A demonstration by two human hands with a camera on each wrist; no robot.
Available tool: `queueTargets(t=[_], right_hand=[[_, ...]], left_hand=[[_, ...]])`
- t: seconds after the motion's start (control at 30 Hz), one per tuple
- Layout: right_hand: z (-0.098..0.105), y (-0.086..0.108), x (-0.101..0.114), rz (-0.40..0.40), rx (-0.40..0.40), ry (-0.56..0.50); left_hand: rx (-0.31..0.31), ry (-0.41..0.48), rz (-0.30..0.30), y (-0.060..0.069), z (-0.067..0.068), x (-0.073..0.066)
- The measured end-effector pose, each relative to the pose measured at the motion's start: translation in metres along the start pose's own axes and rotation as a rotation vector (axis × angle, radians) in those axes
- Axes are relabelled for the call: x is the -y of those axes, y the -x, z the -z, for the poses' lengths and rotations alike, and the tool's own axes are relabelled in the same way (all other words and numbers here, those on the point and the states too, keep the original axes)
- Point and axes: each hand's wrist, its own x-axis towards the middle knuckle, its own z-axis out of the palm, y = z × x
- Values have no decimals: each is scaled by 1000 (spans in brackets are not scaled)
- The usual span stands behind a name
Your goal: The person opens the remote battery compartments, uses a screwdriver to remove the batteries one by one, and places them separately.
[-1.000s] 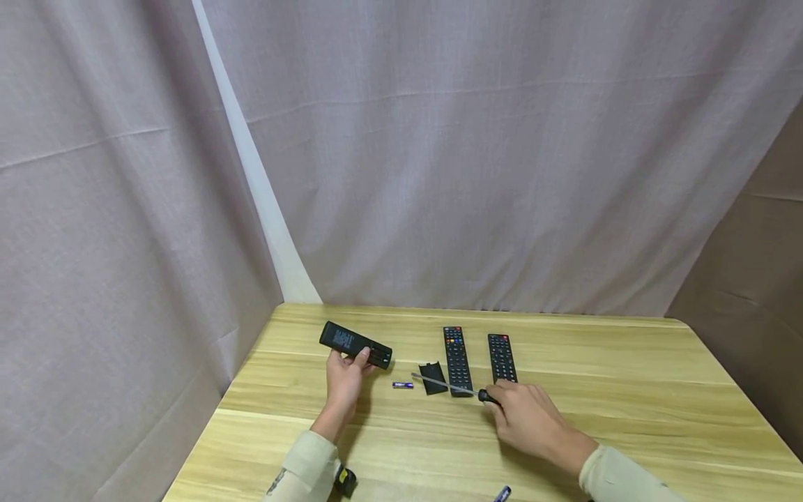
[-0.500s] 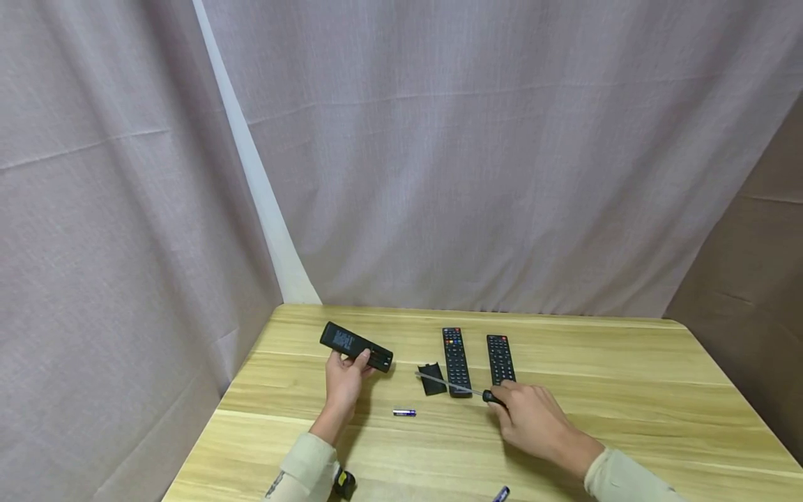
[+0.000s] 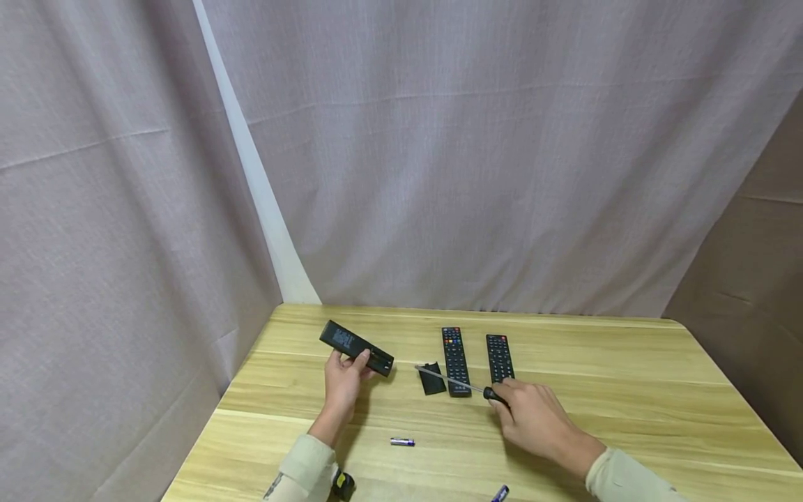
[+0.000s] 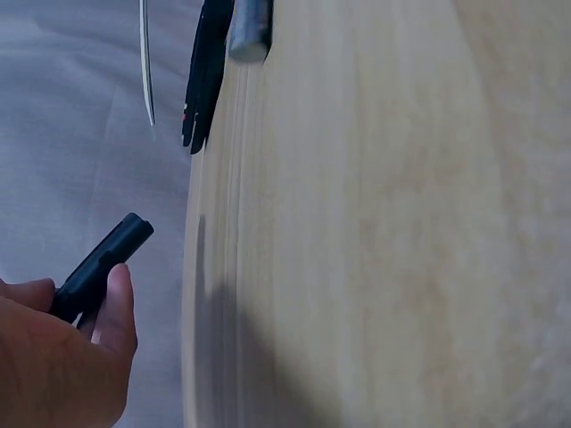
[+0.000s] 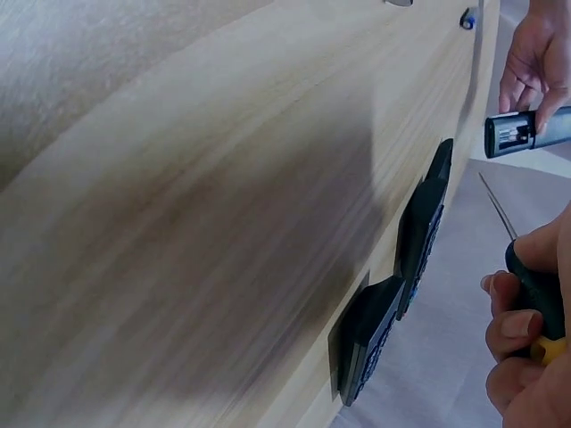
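My left hand (image 3: 342,383) holds a black remote control (image 3: 343,339) above the table, its labelled back facing up. The right wrist view shows the uncovered battery compartment (image 5: 514,134) at one end, partly hidden by the thumb. With my right hand (image 3: 536,418) I grip a screwdriver (image 5: 535,285) by its dark and yellow handle. Its thin metal shaft points left, its tip apart from the remote. Beneath the shaft lies a black battery cover (image 3: 431,383). A blue and silver battery (image 3: 402,442) lies nearer me, between the hands.
Two more remotes lie buttons up: a longer one (image 3: 455,355) beside the cover, and another (image 3: 499,355) partly behind my right hand. A second battery (image 3: 500,493) is at the bottom edge of the head view. A grey curtain (image 3: 470,174) hangs behind the wooden table (image 3: 615,362).
The battery between my hands has rolled across the table toward me, away from the cover. The screwdriver has shifted slightly right. My left hand keeps hold of the remote, nearly still.
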Motion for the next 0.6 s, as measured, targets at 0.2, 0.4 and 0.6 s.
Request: queueTargets(t=[0.2, 0.4, 0.6], right_hand=[[-1, 1, -1, -4, -1, -4], [-1, 1, -1, -11, 3, -13], [-2, 1, -1, -16, -2, -13]], left_hand=[[-6, 2, 10, -2, 2, 2], [-6, 0, 19, -3, 4, 4], [10, -8, 23, -3, 6, 6]])
